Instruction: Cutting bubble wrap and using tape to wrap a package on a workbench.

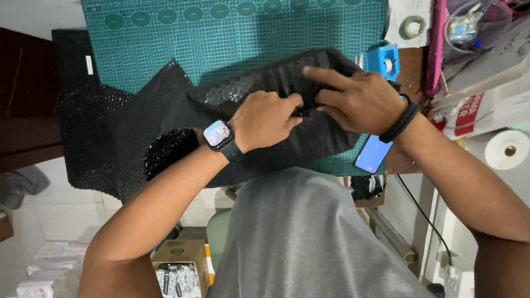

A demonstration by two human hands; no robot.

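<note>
Now, starting at the far left, a loose flap of black bubble wrap [110, 138] spills over the edge of the green cutting mat [232, 38], which covers the surface. Below it, down by the floor, sits an open cardboard box [179, 259] with small items inside.

Moving in, the left hand [265, 118] is curled into a loose fist on top of the wrap, fingertips pinched around a small dark bit at the fold; what that bit is, I cannot tell. A smartwatch [218, 136] with a lit face sits on that wrist. The wrap here is bundled up into a thick package lying across the near edge of the mat, right in front of the person's grey shirt [309, 237].

Just beside it, the right hand [359, 102] is spread, index finger stretched out flat along the top of the bundle, the other fingers pressing down and meeting the left hand's fingertips. A black band [402, 122] wraps that wrist.

Under the right wrist a phone [373, 153] with a glowing blue screen lies at the mat's corner. Behind the hand stands a blue tape dispenser [383, 59], and far right a white paper roll [507, 149].
</note>
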